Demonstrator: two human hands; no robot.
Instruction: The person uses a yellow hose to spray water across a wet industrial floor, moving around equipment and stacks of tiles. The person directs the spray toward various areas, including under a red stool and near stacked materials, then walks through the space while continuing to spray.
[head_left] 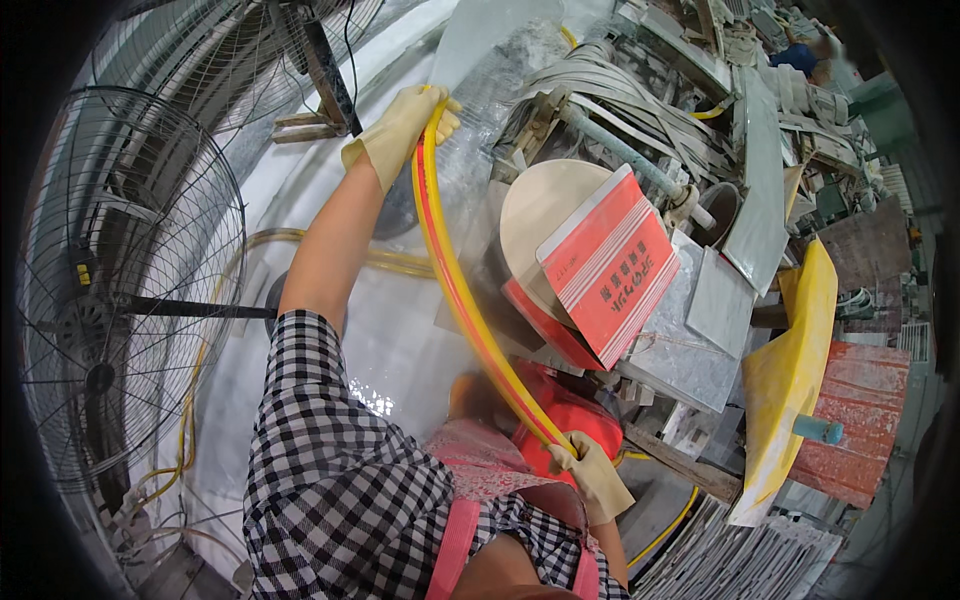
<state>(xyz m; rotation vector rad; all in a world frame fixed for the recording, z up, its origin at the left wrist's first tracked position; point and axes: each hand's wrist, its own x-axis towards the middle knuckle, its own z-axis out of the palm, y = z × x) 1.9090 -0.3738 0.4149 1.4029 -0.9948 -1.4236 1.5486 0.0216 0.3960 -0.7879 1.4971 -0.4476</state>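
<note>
A yellow hose [470, 318] with a red stripe curves in front of me from upper left to lower right. My left hand [418, 122], in a cream rubber glove, is stretched far forward with its fingers closed around the hose's upper part. Close to my body at the lower right, my right hand [592, 478], gloved the same way, is closed on the hose's lower part. A pink apron [480, 455] hangs below the hose. Near its lower stretch is a bright red object [565, 415], partly hidden.
Left, large wire-caged fans [130, 290] stand beside the wet pale floor [385, 365]. A second yellowish hose [395, 262] crosses it. Right are a red printed cardboard box [610, 268], a beige round disc [545, 210], a yellow panel [790, 375] and stacked strips [735, 555]. Another person [797, 58] is far right.
</note>
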